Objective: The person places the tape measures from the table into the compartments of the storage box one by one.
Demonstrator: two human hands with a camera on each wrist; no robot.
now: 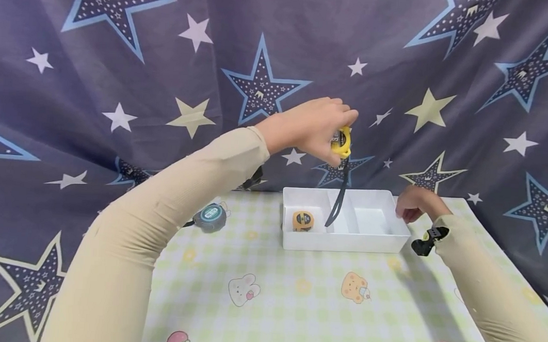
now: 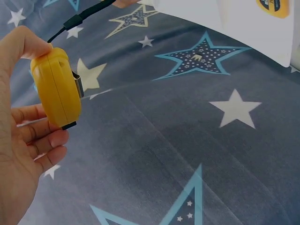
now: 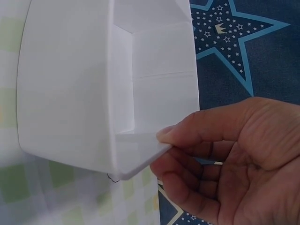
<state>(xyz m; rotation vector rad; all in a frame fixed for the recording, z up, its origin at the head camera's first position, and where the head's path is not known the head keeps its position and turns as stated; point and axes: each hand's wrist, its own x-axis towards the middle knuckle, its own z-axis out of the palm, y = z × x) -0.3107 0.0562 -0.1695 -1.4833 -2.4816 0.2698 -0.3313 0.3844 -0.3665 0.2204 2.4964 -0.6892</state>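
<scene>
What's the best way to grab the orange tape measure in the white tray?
Probably come straight down from above and pinch the orange tape measure by its two opposite edges. It sits in the left end of the white tray, where walls block the sides but the top is open. Its compact, rounded body should suit a thumb-and-finger pinch.

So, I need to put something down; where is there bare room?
The tablecloth is bare in front of the white box, between the sleeves, and between box and grey tape measure. The right compartment looks bare too. Crowded: the left compartment, holding an orange tape measure, and the box's right end, gripped by the right hand.
</scene>
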